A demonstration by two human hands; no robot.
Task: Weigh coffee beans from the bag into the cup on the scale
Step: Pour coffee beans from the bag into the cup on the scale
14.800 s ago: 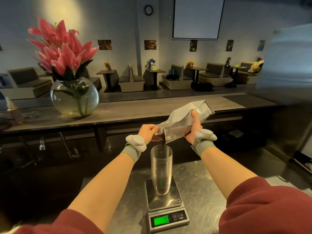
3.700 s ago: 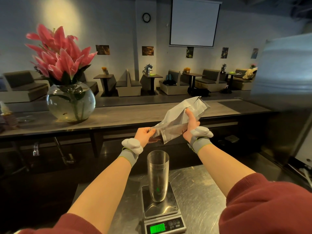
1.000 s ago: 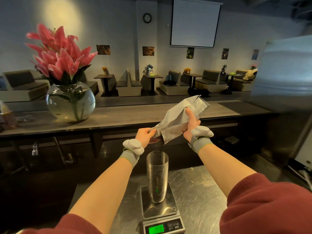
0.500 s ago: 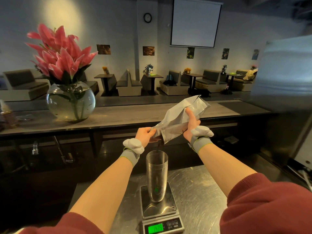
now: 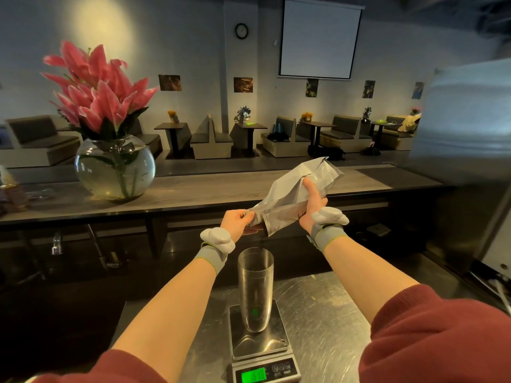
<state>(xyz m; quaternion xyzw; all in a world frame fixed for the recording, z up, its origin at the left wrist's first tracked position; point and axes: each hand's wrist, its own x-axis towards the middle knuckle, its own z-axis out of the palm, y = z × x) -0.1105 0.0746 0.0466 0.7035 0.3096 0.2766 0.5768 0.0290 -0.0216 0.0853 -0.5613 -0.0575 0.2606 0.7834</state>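
Note:
A grey coffee bag (image 5: 293, 197) is tilted with its open mouth down, directly above a tall clear cup (image 5: 255, 288). My left hand (image 5: 237, 221) pinches the bag's mouth corner. My right hand (image 5: 312, 203) grips the bag's body from the right side. A thin dark trickle of beans falls from the mouth toward the cup. The cup stands upright on a steel scale (image 5: 261, 352) whose green display (image 5: 253, 375) is lit. Dark beans show dimly in the cup's bottom.
The scale sits on a scratched steel counter (image 5: 326, 313). Behind it runs a wooden bar top (image 5: 193, 189) with a round glass vase of pink flowers (image 5: 114, 167) at the left. A large blurred steel appliance (image 5: 470, 150) stands at the right.
Both hands and the bag have stayed almost in place above the cup. The green display's reading has changed slightly.

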